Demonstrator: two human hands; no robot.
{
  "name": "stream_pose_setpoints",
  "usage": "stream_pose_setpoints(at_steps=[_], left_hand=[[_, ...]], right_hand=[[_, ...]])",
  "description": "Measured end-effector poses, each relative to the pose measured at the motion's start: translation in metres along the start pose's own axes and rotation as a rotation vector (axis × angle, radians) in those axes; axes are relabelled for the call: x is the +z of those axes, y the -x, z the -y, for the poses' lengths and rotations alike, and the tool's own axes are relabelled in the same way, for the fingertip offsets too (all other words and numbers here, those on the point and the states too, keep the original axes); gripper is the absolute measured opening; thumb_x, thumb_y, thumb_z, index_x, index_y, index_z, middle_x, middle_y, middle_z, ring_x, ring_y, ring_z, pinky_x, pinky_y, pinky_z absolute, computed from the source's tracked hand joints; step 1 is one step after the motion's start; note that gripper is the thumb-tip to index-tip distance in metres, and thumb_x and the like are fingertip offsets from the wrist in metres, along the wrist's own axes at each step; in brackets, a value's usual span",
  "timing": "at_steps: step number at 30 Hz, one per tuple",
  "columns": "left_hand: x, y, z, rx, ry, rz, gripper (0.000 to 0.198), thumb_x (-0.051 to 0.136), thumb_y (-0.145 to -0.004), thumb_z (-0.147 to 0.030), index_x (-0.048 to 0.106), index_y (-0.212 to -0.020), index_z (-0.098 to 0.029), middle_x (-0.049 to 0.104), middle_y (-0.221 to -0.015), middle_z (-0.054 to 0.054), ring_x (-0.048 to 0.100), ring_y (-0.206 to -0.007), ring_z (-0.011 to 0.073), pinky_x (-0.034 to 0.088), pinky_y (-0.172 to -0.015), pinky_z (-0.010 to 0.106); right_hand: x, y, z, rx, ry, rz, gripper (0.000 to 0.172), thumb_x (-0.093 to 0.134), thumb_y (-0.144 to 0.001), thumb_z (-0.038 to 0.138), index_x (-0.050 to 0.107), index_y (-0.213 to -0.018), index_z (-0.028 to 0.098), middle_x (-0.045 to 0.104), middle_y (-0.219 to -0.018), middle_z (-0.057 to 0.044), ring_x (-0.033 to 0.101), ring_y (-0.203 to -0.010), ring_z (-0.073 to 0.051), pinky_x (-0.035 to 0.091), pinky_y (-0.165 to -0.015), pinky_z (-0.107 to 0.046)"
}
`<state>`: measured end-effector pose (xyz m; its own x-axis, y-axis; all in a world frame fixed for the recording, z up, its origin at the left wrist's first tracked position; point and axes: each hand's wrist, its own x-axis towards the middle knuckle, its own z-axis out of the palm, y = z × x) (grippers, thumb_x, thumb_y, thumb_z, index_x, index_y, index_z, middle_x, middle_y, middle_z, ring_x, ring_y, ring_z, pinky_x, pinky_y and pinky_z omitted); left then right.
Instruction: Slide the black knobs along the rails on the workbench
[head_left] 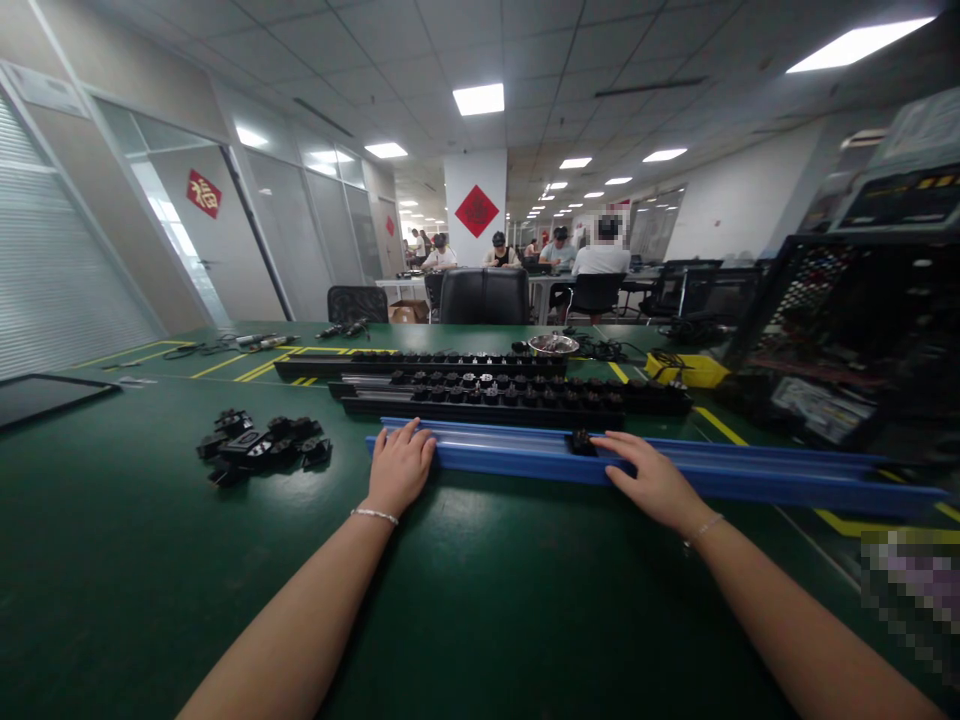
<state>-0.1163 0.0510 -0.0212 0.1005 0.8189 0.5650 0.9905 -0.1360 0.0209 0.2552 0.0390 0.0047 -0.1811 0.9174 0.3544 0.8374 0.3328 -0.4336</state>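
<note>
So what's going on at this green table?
A person's left hand rests on the left end of a blue rail, while the right hand is at a small black part in its channel. Loose black parts lie piled to the left. Beyond the blue rail are black rails carrying rows of parts.

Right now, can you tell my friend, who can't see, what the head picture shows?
A person's left hand rests near the left end of a long blue channel on a green table; the right hand is at a small black part inside it. A cluster of black parts lies to the left, and black rails lined with parts lie behind.
</note>
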Motion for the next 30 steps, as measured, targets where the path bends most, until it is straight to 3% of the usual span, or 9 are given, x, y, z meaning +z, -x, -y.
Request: stream_pose_setpoints(at_steps=[30], left_hand=[[-0.003,0.001,-0.002,0.007,-0.015,-0.004,0.039,0.029,-0.093,-0.038,0.062,-0.107,-0.024,0.054,-0.130,0.007,0.053,-0.113,0.0246,0.030,-0.103,0.047]], right_hand=[[0.009,0.002,0.022,-0.105,0.084,0.068,0.051,0.045,-0.079,0.031,0.051,-0.128,0.020,0.052,-0.131,-0.009,0.039,-0.128,-0.026,0.031,-0.106,-0.049]])
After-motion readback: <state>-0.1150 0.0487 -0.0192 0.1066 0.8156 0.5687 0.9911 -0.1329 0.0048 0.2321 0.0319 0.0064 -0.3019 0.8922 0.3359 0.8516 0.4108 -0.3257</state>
